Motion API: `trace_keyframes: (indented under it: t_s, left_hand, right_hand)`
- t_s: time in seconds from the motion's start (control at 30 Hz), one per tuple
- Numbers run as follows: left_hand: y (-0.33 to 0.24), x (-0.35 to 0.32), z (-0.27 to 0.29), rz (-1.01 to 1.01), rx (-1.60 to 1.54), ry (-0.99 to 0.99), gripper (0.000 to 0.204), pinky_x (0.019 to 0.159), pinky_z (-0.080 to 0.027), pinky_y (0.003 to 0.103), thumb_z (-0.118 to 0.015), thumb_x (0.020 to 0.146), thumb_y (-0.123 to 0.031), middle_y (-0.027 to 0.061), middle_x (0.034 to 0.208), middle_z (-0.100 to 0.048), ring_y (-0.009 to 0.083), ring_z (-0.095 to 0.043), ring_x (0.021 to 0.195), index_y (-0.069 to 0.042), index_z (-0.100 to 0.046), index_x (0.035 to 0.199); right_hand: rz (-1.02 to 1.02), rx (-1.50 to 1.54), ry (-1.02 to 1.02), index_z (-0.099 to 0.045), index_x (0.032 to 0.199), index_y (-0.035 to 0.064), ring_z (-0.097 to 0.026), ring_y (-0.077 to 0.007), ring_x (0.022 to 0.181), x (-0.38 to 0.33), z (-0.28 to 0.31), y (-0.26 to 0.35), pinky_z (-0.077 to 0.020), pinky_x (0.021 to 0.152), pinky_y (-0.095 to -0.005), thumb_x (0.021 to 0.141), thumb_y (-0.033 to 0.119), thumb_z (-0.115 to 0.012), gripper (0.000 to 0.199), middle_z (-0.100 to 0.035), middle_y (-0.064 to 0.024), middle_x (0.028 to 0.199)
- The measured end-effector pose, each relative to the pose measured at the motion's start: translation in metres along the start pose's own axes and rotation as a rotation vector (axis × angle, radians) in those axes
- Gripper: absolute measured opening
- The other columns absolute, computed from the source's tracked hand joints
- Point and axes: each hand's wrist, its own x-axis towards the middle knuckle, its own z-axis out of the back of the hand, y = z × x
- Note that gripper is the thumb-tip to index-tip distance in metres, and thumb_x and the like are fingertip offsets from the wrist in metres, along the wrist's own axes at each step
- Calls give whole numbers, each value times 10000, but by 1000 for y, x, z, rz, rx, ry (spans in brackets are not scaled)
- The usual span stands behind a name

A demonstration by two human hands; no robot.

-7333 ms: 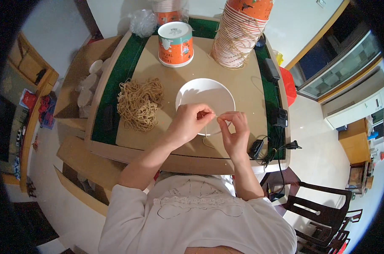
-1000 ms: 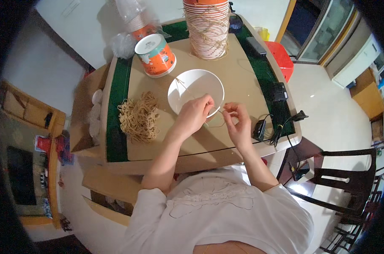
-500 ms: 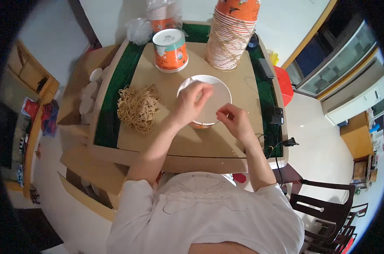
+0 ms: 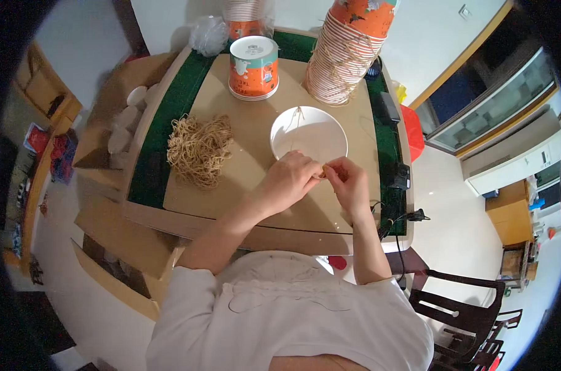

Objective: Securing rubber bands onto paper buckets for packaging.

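A white-lined paper bucket stands upright on the table in front of me. A thin tan string hangs over its far rim and runs down inside. Close against the bucket's near side, my left hand is closed, its fingertips pinching the string. My right hand meets it from the right, thumb and finger pinched on the string as well. A small tan bit shows between the two hands; the rest is hidden by the fingers. To the left lies a tangled heap of tan string.
An upside-down orange paper bucket stands at the back. Right of it leans a tall stack of nested buckets with strings hanging out. Wrapped buckets and crumpled plastic are behind. Black cables lie at the right edge. An open cardboard box stands left.
My left hand has come down from above the bucket to its near side, and my right hand has moved in to meet it. The view has shifted slightly.
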Motion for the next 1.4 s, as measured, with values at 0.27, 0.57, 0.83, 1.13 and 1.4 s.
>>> trace_keyframes:
  t_s: [0.27,0.57,0.83,1.13,1.4]
  left_hand:
    - [3,8,-4,79,-83,108,123,701,-441,394,-602,813,-74,115,806,-535,293,-551,804,-45,-490,852]
    - [12,22,17,-100,-216,322,66,607,-459,365,-595,788,-50,78,789,-553,262,-587,690,-57,-537,818]
    - [7,23,30,-237,161,368,50,565,-486,351,-648,749,-123,61,761,-522,219,-598,664,-77,-627,756]
    - [11,24,16,-464,282,143,82,544,-511,322,-628,779,-136,47,732,-540,200,-603,637,-65,-594,804]
    - [14,20,9,-497,328,110,72,540,-525,273,-615,742,-107,22,850,-540,148,-596,668,-59,-589,694]
  right_hand:
    - [-30,77,-92,-569,931,-16,-652,-131,711,-5,-6,-4,-495,623,-236,875,20,-556,68,-663,-104,746]
    - [22,78,-4,-550,935,-9,-648,-130,705,0,0,-7,-481,606,-242,884,28,-555,63,-649,-88,718]
    - [18,154,120,-539,927,-7,-628,-119,679,7,3,-5,-471,612,-242,910,53,-526,64,-631,-83,691]
    - [-16,219,156,-534,919,-18,-561,-81,703,6,8,2,-457,634,-227,912,51,-529,69,-596,-38,747]
    - [-37,227,63,-565,905,-21,-542,-66,695,0,-3,-9,-445,631,-208,899,34,-538,62,-588,-16,757]
